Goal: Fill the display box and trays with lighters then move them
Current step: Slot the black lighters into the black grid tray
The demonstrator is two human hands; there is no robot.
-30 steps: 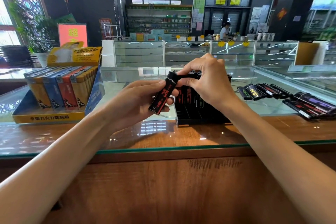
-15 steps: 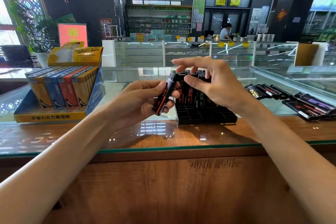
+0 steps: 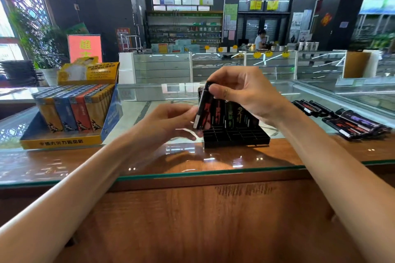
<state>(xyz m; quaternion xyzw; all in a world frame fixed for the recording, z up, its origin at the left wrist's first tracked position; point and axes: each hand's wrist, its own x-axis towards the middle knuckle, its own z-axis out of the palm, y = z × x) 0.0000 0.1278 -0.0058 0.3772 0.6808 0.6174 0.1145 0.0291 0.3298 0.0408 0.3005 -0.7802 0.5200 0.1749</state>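
A black lighter with red print (image 3: 203,109) stands almost upright at the left front of the black slotted tray (image 3: 235,137). My right hand (image 3: 245,94) pinches its top between thumb and fingers. My left hand (image 3: 171,124) is beside its lower end, fingers loosely curled and touching the base. Several black lighters (image 3: 233,113) stand in the tray's back rows; the front slots are bare. A pile of loose black lighters (image 3: 346,119) lies on the glass counter to the right.
A yellow and blue display box (image 3: 64,141) full of coloured lighters sits at the left on the glass counter (image 3: 149,175). Wooden counter front lies below. Glass cabinets and a seated person are far behind.
The lighter went from my left hand's grip, tilted, to my right hand pinching its top. It now stands nearly upright over the tray's left front.
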